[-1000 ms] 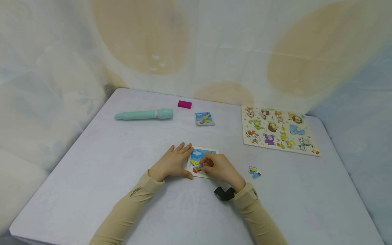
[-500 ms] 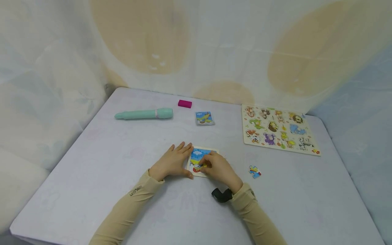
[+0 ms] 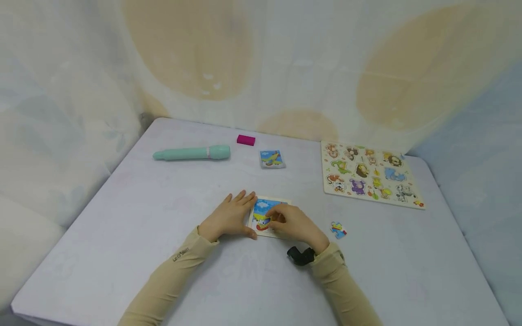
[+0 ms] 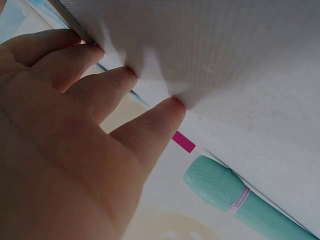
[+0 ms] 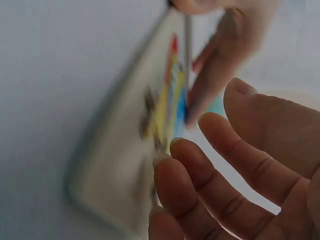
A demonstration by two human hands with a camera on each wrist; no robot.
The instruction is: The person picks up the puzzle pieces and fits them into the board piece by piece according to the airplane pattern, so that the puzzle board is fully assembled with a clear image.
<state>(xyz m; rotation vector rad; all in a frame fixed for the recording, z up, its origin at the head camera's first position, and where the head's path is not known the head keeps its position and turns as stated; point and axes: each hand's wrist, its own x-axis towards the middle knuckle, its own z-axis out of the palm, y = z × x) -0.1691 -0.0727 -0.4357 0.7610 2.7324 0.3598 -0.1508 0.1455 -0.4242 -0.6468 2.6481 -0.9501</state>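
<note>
A small framed jigsaw puzzle (image 3: 263,205) with a blue-sky picture lies on the table between the hands. My left hand (image 3: 230,216) rests flat at its left edge, fingers spread and thumb by the lower corner. Over the puzzle's right part is my right hand (image 3: 297,223), fingers bent and fingertips close over the picture, covering some of it. In the right wrist view, no piece shows between its thumb and fingers; bare wood of the puzzle tray (image 5: 107,170) appears below them, blurred. A loose jigsaw piece (image 3: 338,230), blue, yellow and red, lies to the right.
Behind the puzzle sit a small wrapped airplane puzzle (image 3: 272,159) and a magenta block (image 3: 246,140). A mint-green microphone-shaped toy (image 3: 191,153) lies at the back left. An animal peg board (image 3: 373,174) occupies the back right. A black wrist camera (image 3: 301,256) is on the right wrist.
The right hand dipped slightly left over the puzzle, then came back right. A small piece seen tilted at its fingertips earlier no longer shows there. The left hand stays put.
</note>
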